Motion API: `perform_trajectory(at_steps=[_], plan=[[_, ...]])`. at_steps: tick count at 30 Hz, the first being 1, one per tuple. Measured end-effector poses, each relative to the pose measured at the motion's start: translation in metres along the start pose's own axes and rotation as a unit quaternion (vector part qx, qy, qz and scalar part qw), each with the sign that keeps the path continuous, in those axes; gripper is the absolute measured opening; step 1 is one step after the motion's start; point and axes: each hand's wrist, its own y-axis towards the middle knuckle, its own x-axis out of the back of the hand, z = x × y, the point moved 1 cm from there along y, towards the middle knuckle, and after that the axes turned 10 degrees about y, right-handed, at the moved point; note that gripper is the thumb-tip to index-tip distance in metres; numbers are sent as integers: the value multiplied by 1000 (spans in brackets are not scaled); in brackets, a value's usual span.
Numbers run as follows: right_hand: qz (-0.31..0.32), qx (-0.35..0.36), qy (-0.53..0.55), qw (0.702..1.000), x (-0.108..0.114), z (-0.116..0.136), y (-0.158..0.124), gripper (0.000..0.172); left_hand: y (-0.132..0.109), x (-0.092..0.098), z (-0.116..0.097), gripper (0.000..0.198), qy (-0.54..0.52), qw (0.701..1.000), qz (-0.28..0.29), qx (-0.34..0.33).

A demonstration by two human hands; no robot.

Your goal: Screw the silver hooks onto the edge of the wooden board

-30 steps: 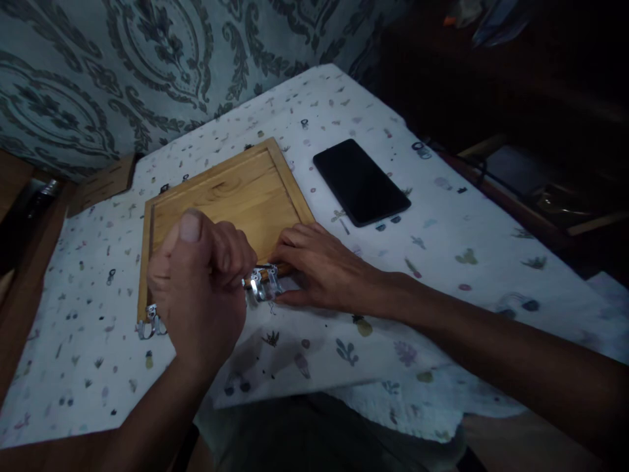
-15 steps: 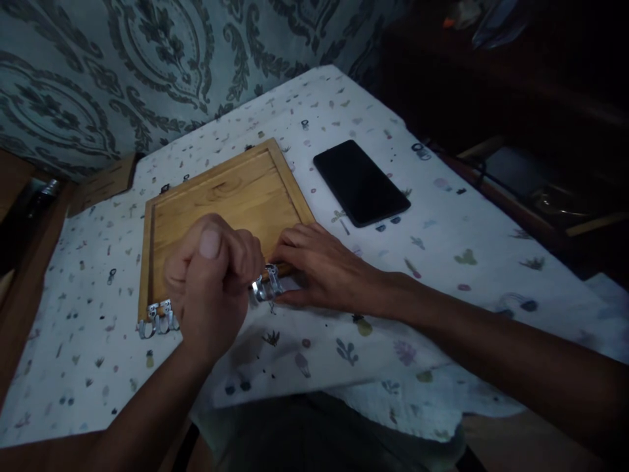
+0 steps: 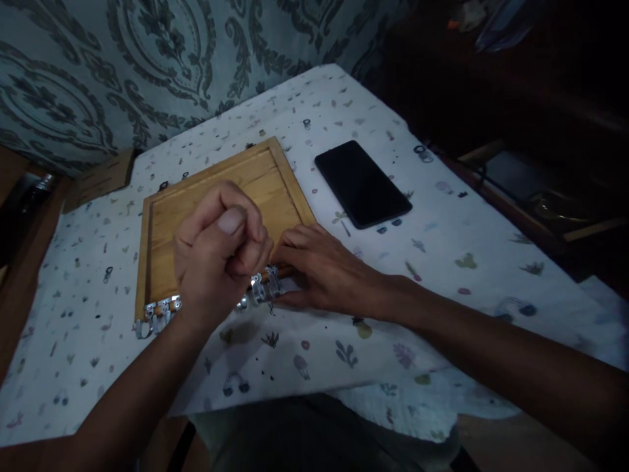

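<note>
A wooden board (image 3: 216,174) with a grooved border lies on the table. Along its near edge runs a silvery metal strip with curled hooks (image 3: 258,288); its middle is hidden behind my left hand. My left hand (image 3: 219,252) is closed in a fist, raised over that edge, thumb folded against the curled fingers. What it holds, if anything, is hidden inside. At the near right corner, my right hand (image 3: 319,269) pinches the end of the metal strip and board edge between thumb and fingers.
A black phone-like tablet (image 3: 362,183) lies right of the board. The white patterned tablecloth (image 3: 417,295) covers the table. A brown cardboard piece (image 3: 101,180) is at the far left, beneath a patterned wall covering (image 3: 162,59). Dark shelving stands at the right.
My left fist has risen and turned a little to the right, showing more of the hooks near the right end. My right hand has kept its place at the corner.
</note>
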Motion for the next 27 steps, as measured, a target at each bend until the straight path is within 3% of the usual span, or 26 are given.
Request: perform_trajectory(at_steps=[5, 11, 14, 20, 23, 27], plan=[[8, -10, 1, 1000, 1, 2, 1, 28, 0, 4, 2, 30, 1, 996, 84, -7], [12, -16, -4, 1000, 0, 2, 1, 30, -1, 8, 6, 29, 7, 994, 106, -29], [5, -12, -8, 1000, 0, 2, 1, 32, 2, 11, 5, 25, 6, 997, 75, -8], [0, -3, -24, 1000, 0, 3, 3, 35, -2, 9, 0, 10, 20, 995, -93, 32], [1, -1, -25, 1000, -1, 2, 3, 35, -4, 3, 0, 8, -1, 994, -106, 34], [-8, 4, -20, 1000, 0, 1, 1, 31, -2, -2, 4, 8, 10, 997, -72, 16]])
